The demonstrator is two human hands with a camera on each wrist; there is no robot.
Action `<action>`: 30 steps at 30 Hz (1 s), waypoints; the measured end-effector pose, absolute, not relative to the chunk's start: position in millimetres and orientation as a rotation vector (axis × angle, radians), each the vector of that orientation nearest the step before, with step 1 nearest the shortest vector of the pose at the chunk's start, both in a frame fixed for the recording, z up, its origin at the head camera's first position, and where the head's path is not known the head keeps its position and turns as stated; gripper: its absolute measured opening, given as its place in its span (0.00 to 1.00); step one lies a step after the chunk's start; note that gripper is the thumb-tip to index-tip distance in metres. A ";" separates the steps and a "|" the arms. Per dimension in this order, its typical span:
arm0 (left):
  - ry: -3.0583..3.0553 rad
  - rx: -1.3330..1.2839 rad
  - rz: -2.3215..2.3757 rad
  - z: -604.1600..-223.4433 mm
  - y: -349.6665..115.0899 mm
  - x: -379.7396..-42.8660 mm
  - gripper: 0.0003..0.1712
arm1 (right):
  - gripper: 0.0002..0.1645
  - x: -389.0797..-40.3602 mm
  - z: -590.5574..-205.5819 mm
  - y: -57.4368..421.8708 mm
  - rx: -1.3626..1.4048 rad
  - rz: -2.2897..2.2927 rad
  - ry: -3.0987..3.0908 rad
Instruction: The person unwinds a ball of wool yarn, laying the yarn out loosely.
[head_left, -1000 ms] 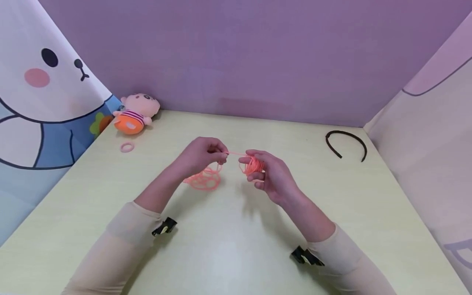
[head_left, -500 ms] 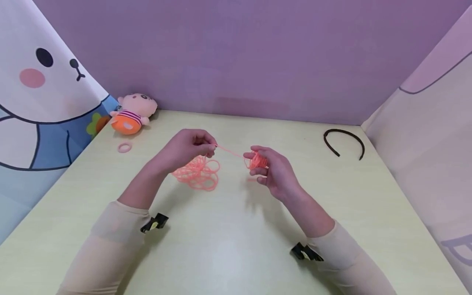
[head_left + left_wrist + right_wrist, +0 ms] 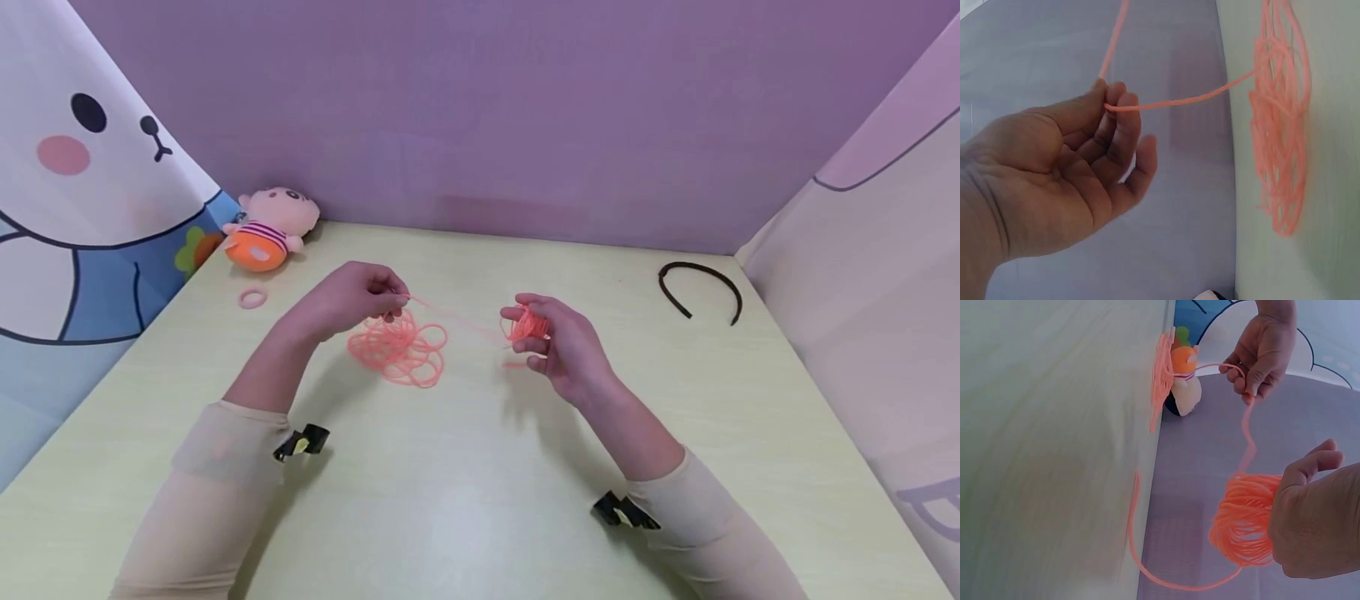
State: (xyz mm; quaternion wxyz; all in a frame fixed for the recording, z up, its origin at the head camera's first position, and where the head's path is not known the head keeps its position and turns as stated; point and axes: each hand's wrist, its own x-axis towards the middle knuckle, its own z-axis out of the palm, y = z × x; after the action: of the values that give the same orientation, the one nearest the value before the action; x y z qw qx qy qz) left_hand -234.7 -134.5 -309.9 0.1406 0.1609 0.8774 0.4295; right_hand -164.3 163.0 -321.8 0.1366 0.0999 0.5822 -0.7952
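Between thumb and fingers of the left hand [image 3: 1054,169], closed to a light pinch, runs a thin, coral-pink, stretchy-looking cord [image 3: 1247,428]; a looser pinch could let it slip. The right hand [image 3: 570,346], fingers partly bent, bears a thick, orange-pink coil of wound cord [image 3: 1241,519] around them; straightening those fingers might slide turns off their ends. The span between the hands bends near the coil, so slack there could lay loose turns. A drooping pink tail [image 3: 1185,588] from the coil to the pale wooden table [image 3: 465,467] may snag. Beneath the left hand, the flat, looped coral-pink cord pile [image 3: 397,346] could knot if tugged sharply.
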 end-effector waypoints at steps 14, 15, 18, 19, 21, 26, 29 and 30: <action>2.644 0.467 1.195 -310.1 -112.2 -229.5 0.18 | 0.20 -161.2 -318.7 161.2 0.253 -2.275 1.681; 2.606 0.501 1.216 -312.1 -105.2 -227.6 0.17 | 0.20 -160.9 -318.3 160.5 0.249 -2.271 1.678; 2.487 0.596 1.253 -320.1 -83.9 -221.8 0.17 | 0.20 -160.0 -317.2 159.0 0.240 -2.264 1.666; 2.453 0.610 1.254 -323.3 -77.2 -220.2 0.17 | 0.20 -159.8 -317.0 158.6 0.237 -2.263 1.663; 2.397 0.629 1.261 -329.8 -64.6 -217.4 0.18 | 0.20 -159.4 -316.6 158.3 0.228 -2.260 1.659; 2.265 0.683 1.297 -347.0 -41.3 -214.5 0.18 | 0.21 -157.8 -316.0 158.3 0.211 -2.261 1.647; 2.232 0.715 1.308 -353.2 -33.9 -214.3 0.11 | 0.21 -157.1 -315.8 158.7 0.203 -2.262 1.644; 2.234 0.723 1.309 -354.1 -32.5 -214.4 0.10 | 0.21 -157.0 -315.7 158.8 0.200 -2.264 1.642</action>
State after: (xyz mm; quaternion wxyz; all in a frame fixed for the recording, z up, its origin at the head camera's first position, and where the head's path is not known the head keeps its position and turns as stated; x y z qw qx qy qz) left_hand -214.4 -32.5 -354.1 0.2245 0.2620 0.8098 0.4744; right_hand -157.0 158.8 -315.7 0.1683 0.0702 0.5773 -0.7959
